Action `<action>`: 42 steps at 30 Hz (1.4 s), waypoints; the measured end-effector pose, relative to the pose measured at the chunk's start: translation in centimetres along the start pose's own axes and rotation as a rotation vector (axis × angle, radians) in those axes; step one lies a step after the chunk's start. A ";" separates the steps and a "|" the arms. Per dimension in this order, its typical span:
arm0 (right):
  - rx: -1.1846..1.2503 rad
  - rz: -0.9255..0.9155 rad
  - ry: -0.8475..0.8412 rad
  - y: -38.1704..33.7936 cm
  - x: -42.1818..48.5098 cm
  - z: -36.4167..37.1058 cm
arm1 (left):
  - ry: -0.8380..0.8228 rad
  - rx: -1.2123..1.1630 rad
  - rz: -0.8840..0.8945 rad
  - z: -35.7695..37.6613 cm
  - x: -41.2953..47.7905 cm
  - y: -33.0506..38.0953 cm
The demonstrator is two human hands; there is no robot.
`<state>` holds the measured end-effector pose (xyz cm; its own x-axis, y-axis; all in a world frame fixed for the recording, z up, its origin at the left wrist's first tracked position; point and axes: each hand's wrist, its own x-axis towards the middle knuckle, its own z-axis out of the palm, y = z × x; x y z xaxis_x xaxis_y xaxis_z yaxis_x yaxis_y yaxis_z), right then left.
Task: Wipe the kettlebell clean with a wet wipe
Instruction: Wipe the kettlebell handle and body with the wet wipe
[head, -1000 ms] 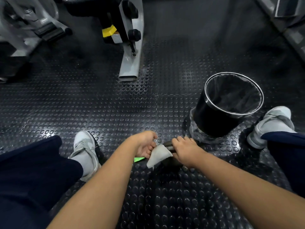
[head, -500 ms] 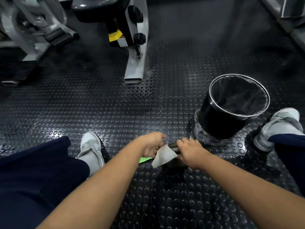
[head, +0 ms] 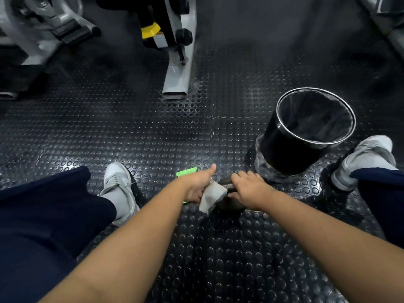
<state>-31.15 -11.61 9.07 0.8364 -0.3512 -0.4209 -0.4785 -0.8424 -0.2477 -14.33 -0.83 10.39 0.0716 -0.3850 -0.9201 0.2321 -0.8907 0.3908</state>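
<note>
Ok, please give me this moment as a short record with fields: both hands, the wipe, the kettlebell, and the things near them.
left hand: holds the wet wipe against the kettlebell, thumb stretched out
right hand: grips the kettlebell handle
kettlebell: dark, on the studded floor
green packet: on the floor, beyond the left hand
bin: black, lined, upright, beyond the right hand

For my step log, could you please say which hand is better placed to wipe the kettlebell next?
Left: the left hand holds the wet wipe against the kettlebell, while the right hand grips its handle, likely steadying it.
</note>
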 end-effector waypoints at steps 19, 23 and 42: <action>-0.016 -0.018 0.026 0.1 -0.2 0.0 | 0.188 -0.237 0.105 2.1 2.0 -0.5; -0.028 -0.022 0.071 0.1 -0.3 0.3 | 0.096 -0.152 0.065 0.6 0.4 1.4; -0.004 0.030 0.066 -0.7 -0.5 0.4 | -0.014 0.050 0.032 -1.4 -0.7 2.2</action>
<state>-31.40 -10.70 9.11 0.8377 -0.4019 -0.3699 -0.5022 -0.8329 -0.2324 -12.54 -2.21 11.84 0.0648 -0.4162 -0.9070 0.1816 -0.8888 0.4208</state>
